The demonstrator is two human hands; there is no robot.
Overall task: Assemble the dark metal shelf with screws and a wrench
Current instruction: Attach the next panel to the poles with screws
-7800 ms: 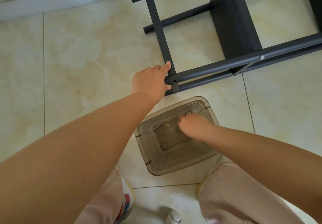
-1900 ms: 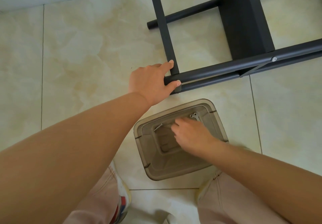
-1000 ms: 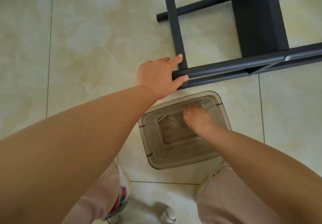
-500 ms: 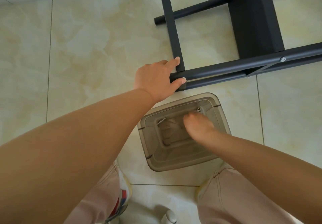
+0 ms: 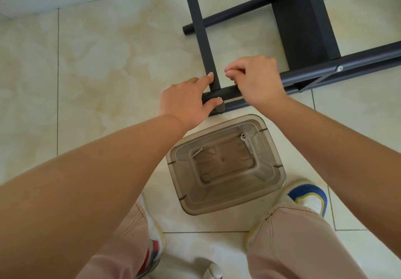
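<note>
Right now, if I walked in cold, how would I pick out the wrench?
Find the clear brownish plastic bin on the tiled floor between the person's feet. Look inside along its far right wall: the wrench is the flat silvery strip with a small ring end. The only other loose piece there, a thin screw, lies by the left wall.

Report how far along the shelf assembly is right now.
Done: one screw already sits in the shelf frame at the far joint. In hand: the left hand grips the rail end by a screw head at the near corner; the right hand hovers curled above the rail, what it holds unclear. Left: the wrench and a loose screw lie in the plastic bin.
</note>
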